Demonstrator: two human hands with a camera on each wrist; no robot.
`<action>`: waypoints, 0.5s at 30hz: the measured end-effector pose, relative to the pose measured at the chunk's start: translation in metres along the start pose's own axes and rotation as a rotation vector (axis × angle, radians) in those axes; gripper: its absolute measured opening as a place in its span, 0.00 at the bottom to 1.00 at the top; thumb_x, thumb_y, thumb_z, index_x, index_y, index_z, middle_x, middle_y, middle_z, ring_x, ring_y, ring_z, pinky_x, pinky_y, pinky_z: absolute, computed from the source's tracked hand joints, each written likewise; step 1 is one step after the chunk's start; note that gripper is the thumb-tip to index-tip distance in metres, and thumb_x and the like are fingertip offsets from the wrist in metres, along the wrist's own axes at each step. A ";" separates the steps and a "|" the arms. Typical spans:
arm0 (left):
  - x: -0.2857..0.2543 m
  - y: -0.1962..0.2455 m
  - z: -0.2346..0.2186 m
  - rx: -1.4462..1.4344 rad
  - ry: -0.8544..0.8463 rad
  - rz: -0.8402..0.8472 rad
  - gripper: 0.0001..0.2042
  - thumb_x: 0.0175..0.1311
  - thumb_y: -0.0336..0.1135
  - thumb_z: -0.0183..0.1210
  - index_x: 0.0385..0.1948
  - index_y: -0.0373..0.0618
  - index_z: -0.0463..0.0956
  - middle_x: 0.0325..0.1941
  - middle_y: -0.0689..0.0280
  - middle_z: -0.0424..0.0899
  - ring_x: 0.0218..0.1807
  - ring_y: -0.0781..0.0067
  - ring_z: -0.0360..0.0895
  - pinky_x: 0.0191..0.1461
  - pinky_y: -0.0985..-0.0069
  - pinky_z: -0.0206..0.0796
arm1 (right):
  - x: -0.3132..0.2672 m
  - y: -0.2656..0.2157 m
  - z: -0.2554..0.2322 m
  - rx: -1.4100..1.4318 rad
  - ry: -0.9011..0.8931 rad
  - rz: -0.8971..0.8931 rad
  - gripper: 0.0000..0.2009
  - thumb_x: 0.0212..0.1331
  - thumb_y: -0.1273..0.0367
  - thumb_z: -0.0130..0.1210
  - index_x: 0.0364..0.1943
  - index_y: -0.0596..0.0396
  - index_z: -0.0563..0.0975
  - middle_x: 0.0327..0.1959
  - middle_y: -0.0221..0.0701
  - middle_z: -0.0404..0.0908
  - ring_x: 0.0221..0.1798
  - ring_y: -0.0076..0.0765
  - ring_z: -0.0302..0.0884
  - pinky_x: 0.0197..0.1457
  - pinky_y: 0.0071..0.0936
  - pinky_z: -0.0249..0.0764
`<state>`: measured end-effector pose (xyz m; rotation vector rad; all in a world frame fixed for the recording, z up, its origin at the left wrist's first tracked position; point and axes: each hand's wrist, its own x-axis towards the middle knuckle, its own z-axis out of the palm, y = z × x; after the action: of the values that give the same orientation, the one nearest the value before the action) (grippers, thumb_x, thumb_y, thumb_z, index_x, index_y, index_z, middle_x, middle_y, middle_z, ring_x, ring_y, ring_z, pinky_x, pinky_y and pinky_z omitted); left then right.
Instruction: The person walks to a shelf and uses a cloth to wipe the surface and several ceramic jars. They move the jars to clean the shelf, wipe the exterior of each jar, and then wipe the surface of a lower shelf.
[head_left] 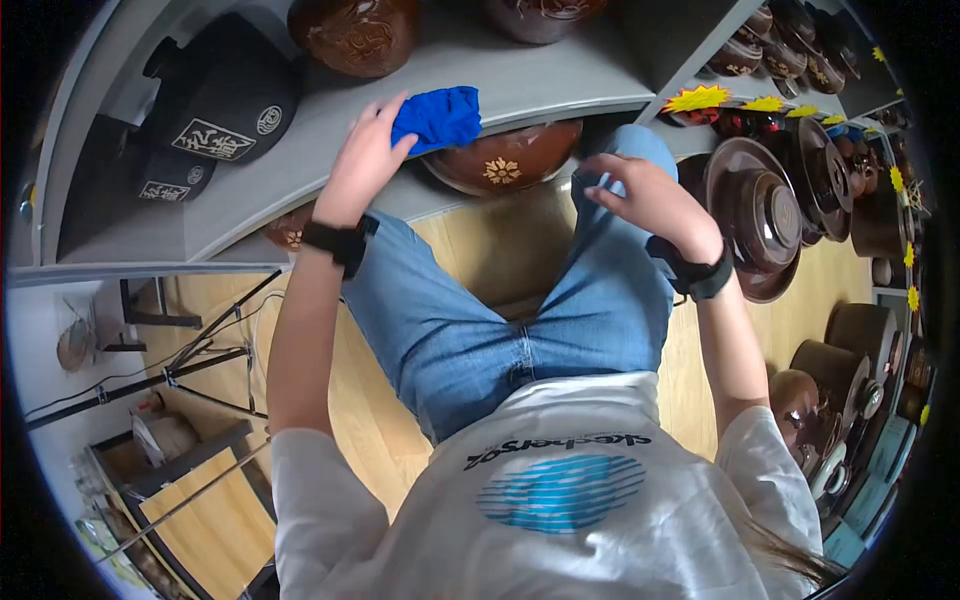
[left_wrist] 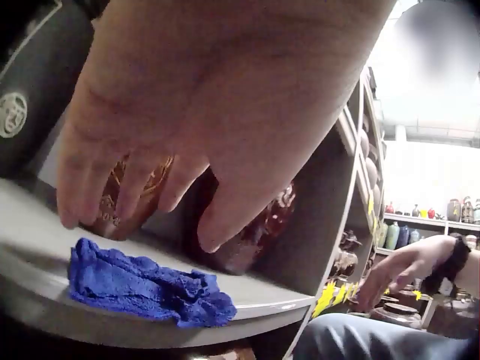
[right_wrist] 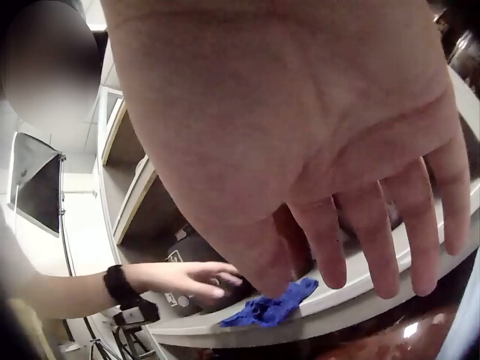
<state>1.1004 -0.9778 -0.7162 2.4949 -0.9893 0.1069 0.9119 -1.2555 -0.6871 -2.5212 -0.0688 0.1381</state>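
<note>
A crumpled blue cloth [head_left: 440,117] lies on the front edge of the grey shelf [head_left: 330,130]. Just left of it in the head view is my left hand [head_left: 368,155], its thumb and fingertips close by the cloth's edge. The left wrist view shows those fingers loosely extended above the cloth [left_wrist: 146,289], gripping nothing. My right hand [head_left: 650,195] hovers over the right knee with nothing in it. Its fingers hang spread and relaxed in the right wrist view. Behind the cloth stands a carved brown jar [head_left: 355,35].
Large black jars [head_left: 235,95] with white labels fill the shelf's left side. Below the shelf edge sits a brown pot [head_left: 500,160] with a flower mark. Stacked brown lidded pots [head_left: 765,215] stand close to the right arm. A thin-legged black stand [head_left: 190,365] is at left.
</note>
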 end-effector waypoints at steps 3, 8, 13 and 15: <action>0.018 -0.015 0.029 0.167 -0.021 -0.002 0.24 0.52 0.35 0.59 0.55 0.51 0.67 0.51 0.52 0.72 0.53 0.50 0.68 0.57 0.63 0.59 | 0.005 -0.004 0.026 0.048 -0.052 -0.088 0.16 0.54 0.65 0.53 0.45 0.57 0.74 0.40 0.43 0.78 0.44 0.50 0.75 0.48 0.36 0.70; 0.030 -0.029 0.040 0.154 -0.099 0.050 0.21 0.50 0.35 0.61 0.50 0.54 0.72 0.48 0.56 0.75 0.50 0.52 0.70 0.55 0.65 0.60 | 0.024 -0.021 0.067 0.033 -0.051 -0.179 0.19 0.49 0.61 0.54 0.44 0.58 0.74 0.39 0.47 0.77 0.45 0.51 0.75 0.50 0.40 0.70; 0.021 -0.017 0.043 0.162 -0.013 0.067 0.15 0.50 0.34 0.60 0.42 0.48 0.74 0.39 0.56 0.76 0.43 0.52 0.71 0.52 0.63 0.60 | 0.069 -0.021 0.086 0.055 -0.058 -0.136 0.21 0.50 0.63 0.53 0.48 0.59 0.72 0.45 0.46 0.75 0.50 0.50 0.72 0.54 0.39 0.68; 0.015 -0.015 0.044 0.165 0.005 0.070 0.13 0.50 0.33 0.59 0.39 0.46 0.74 0.38 0.56 0.75 0.42 0.51 0.71 0.52 0.63 0.59 | 0.083 -0.024 0.084 0.203 -0.092 -0.102 0.21 0.50 0.61 0.53 0.47 0.58 0.73 0.48 0.46 0.74 0.50 0.51 0.72 0.55 0.37 0.67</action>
<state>1.1172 -0.9964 -0.7576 2.6070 -1.1068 0.2246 0.9843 -1.1812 -0.7480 -2.3027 -0.2093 0.2094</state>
